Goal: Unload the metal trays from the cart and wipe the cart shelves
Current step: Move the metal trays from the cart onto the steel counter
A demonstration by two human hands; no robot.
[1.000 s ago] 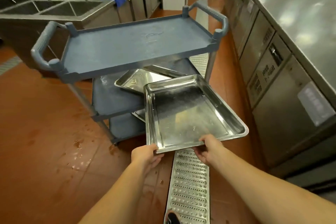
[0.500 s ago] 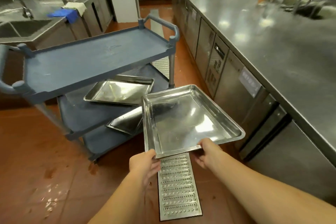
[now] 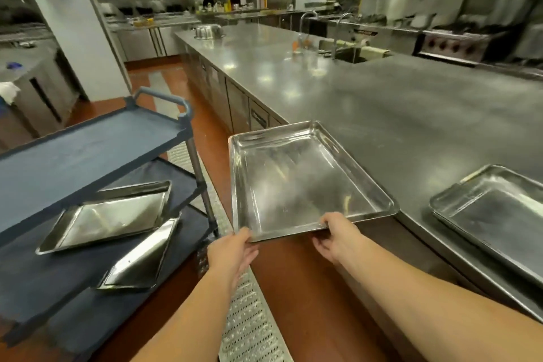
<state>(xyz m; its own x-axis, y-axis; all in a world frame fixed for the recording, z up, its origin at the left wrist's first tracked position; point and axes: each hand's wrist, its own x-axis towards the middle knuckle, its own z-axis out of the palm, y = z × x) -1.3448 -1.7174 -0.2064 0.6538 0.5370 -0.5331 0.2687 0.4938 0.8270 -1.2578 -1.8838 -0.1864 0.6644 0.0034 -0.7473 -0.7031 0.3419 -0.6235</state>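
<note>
I hold an empty metal tray (image 3: 296, 179) in the air by its near edge. My left hand (image 3: 235, 253) grips the near left corner, and my right hand (image 3: 338, 236) grips the near right part of the rim. The tray's far right part hangs over the edge of the steel counter (image 3: 382, 103). The blue-grey cart (image 3: 88, 144) stands to the left with a bare top shelf. On its middle shelf lies a second tray (image 3: 108, 217), and a third tray (image 3: 141, 258) shows lower down. Another tray (image 3: 493, 214) rests on the counter at the right.
A perforated floor drain grate (image 3: 249, 323) runs along the red floor between cart and counter. A metal bowl (image 3: 207, 31) sits at the counter's far end, and a sink with taps (image 3: 340, 50) is behind. A white pillar (image 3: 73, 23) stands beyond the cart.
I have turned right and carried the tray away from the cart, up and over the counter's edge. Both hands keep the same grip. A tray on the counter has come into view.
</note>
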